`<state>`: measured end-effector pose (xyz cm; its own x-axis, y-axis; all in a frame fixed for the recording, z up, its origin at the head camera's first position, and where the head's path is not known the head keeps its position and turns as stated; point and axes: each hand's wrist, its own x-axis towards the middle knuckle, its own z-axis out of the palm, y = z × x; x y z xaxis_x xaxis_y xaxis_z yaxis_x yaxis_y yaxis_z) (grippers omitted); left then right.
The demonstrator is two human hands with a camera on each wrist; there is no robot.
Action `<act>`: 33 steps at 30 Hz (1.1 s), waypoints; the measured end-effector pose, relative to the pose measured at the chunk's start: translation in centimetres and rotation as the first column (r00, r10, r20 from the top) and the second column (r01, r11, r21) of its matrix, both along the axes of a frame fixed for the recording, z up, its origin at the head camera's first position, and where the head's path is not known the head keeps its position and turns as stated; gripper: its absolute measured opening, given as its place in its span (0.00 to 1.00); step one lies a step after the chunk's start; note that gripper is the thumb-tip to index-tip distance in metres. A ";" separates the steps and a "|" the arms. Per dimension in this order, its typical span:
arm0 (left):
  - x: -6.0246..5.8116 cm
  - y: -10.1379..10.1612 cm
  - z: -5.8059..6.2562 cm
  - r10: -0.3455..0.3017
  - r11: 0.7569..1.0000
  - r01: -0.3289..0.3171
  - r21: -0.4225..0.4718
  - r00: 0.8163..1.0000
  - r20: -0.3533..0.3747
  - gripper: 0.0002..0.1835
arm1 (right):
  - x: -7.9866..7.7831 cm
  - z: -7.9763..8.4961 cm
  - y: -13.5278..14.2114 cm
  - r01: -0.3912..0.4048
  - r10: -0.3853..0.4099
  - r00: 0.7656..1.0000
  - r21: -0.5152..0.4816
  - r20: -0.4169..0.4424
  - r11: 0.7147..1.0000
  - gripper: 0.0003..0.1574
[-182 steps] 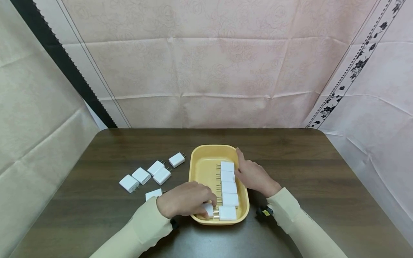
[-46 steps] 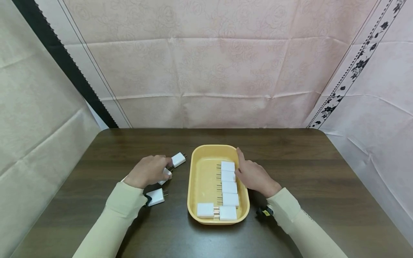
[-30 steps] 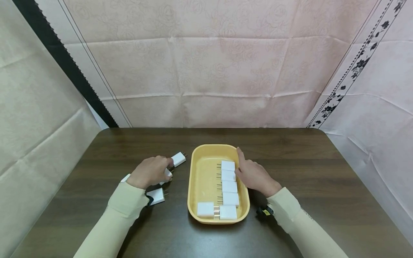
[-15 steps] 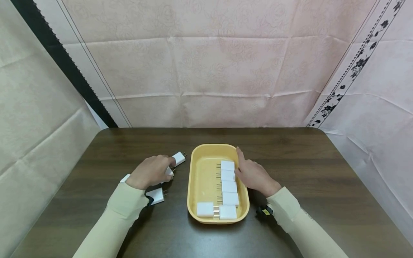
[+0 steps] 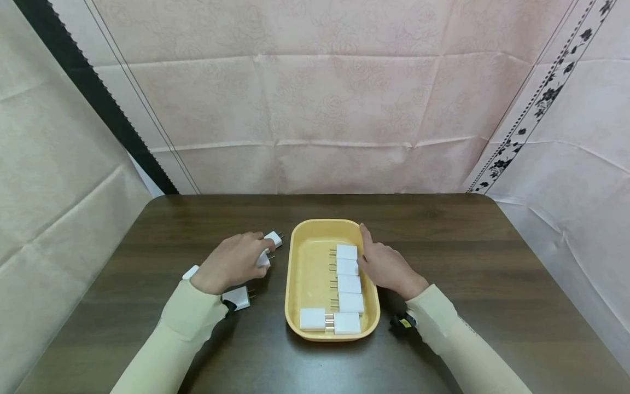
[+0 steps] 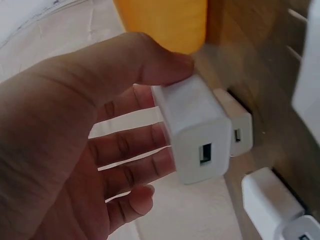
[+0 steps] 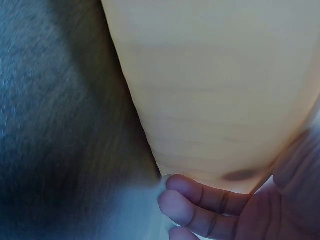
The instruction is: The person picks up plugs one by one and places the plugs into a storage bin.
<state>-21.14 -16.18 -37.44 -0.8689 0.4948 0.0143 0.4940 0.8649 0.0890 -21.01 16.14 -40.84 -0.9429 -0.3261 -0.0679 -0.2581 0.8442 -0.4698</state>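
Observation:
My left hand (image 5: 233,262) pinches a white USB wall charger (image 6: 195,130) between thumb and fingers, left of the yellow tray (image 5: 301,241). Its USB port faces the left wrist camera; in the head view its prongs point right. Right behind it lies another charger (image 5: 273,239), partly covered by the hand. My right hand (image 5: 391,268) holds the tray's right side, thumb over the rim and fingertips at the outer wall (image 7: 210,100). Inside, several chargers (image 5: 349,284) line the right side, prongs leftward. At the near end, one more charger (image 5: 312,319) faces the nearest of them, prongs to prongs.
A loose charger (image 5: 237,297) lies beside my left wrist, and another charger (image 5: 191,272) shows partly behind that hand. The dark wooden table (image 5: 443,230) ends at a pale cloth backdrop (image 5: 344,109).
Earlier my left hand was at the tray's near left corner, where a charger now lies. It went to the loose chargers, and the gripped one has shifted slightly rightward. The right hand stays put.

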 end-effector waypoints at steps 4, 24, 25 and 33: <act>0.7 0.2 0.5 -0.037 0.999 0.037 -0.007 0.997 -0.063 0.17 | 0.0 -0.2 0.0 -0.005 0.005 1.000 -0.004 -0.001 1.000 0.48; 2.6 1.7 2.4 -0.146 0.984 0.160 0.072 0.976 -0.164 0.18 | 0.1 0.0 0.0 0.000 0.000 1.000 0.006 -0.008 1.000 0.48; 2.6 1.8 2.5 -0.156 0.982 0.171 0.083 0.974 -0.166 0.18 | 0.1 0.0 0.0 0.000 0.000 1.000 0.006 -0.010 1.000 0.48; 3.2 2.4 2.8 -0.234 0.960 0.262 0.097 0.944 -0.231 0.17 | 0.0 0.0 0.0 -0.002 0.002 1.000 -0.001 -0.004 1.000 0.48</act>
